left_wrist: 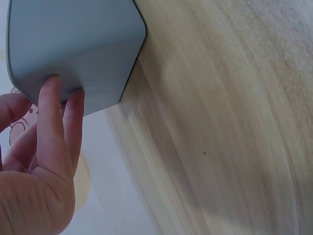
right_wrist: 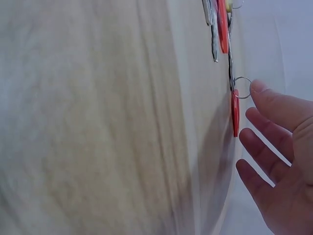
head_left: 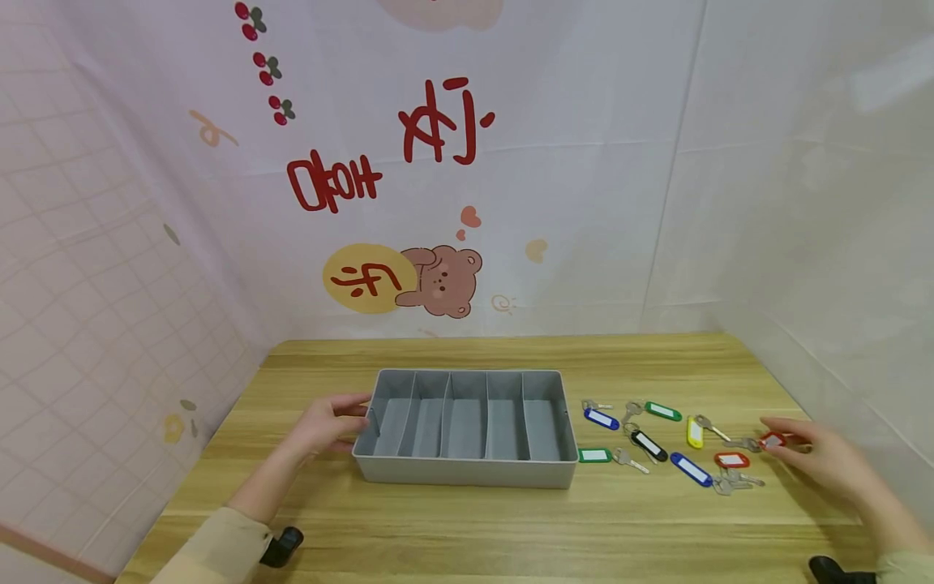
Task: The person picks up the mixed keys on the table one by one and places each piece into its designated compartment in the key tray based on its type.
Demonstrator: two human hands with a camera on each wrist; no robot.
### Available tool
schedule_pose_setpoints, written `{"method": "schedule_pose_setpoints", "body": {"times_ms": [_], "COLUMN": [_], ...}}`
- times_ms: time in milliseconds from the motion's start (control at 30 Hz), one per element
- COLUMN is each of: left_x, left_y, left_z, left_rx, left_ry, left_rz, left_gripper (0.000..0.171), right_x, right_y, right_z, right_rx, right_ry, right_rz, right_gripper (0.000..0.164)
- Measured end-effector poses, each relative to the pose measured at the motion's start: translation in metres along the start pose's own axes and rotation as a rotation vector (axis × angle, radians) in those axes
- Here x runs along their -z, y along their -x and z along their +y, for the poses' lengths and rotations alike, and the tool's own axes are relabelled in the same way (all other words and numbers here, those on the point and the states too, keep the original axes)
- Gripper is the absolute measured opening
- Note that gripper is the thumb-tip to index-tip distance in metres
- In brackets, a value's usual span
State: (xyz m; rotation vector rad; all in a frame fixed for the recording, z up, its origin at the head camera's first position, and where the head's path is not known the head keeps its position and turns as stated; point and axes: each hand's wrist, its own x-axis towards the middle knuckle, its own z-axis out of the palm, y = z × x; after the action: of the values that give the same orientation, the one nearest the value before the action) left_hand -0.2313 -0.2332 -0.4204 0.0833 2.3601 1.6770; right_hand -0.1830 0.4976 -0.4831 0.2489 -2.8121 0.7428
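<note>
A grey divided tray [head_left: 467, 473] stands lengthwise on the table, its compartments showing nothing inside. My left hand [head_left: 330, 423] is at its left end; in the left wrist view, straight fingertips [left_wrist: 51, 85] touch the grey end wall [left_wrist: 78, 58]. At the far right, my right hand [head_left: 820, 454] reaches to a key with a red tag [head_left: 772, 440]. The right wrist view has the thumb [right_wrist: 259, 87] right at the key's ring [right_wrist: 243, 78], the other fingers spread beside the red tag [right_wrist: 235, 115]. Another red-tagged key [head_left: 732, 460] lies just left of it.
Between tray and right hand lie several tagged keys: blue tags [head_left: 601, 418], green tags [head_left: 663, 410], a black tag [head_left: 649, 445] and a yellow tag [head_left: 695, 431]. White printed cloth [head_left: 584, 203] hangs behind the wooden table [head_left: 438, 535] and along both sides.
</note>
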Motion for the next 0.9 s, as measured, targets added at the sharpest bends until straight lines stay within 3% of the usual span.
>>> {"method": "schedule_pose_setpoints", "body": {"times_ms": [433, 900], "left_x": [-0.001, -0.001], "left_y": [0.001, 0.001], "left_z": [0.0, -0.001], "left_rx": [-0.004, -0.004], "left_ry": [0.0, -0.001], "left_rz": [0.0, 0.003], "left_gripper": [0.055, 0.054], "right_x": [-0.003, -0.005], "right_y": [-0.009, -0.012], "right_z": [-0.003, -0.002], "right_rx": [0.025, -0.066], "right_ry": [0.095, 0.119], "right_rz": [0.0, -0.063], "right_gripper": [0.027, 0.011]}}
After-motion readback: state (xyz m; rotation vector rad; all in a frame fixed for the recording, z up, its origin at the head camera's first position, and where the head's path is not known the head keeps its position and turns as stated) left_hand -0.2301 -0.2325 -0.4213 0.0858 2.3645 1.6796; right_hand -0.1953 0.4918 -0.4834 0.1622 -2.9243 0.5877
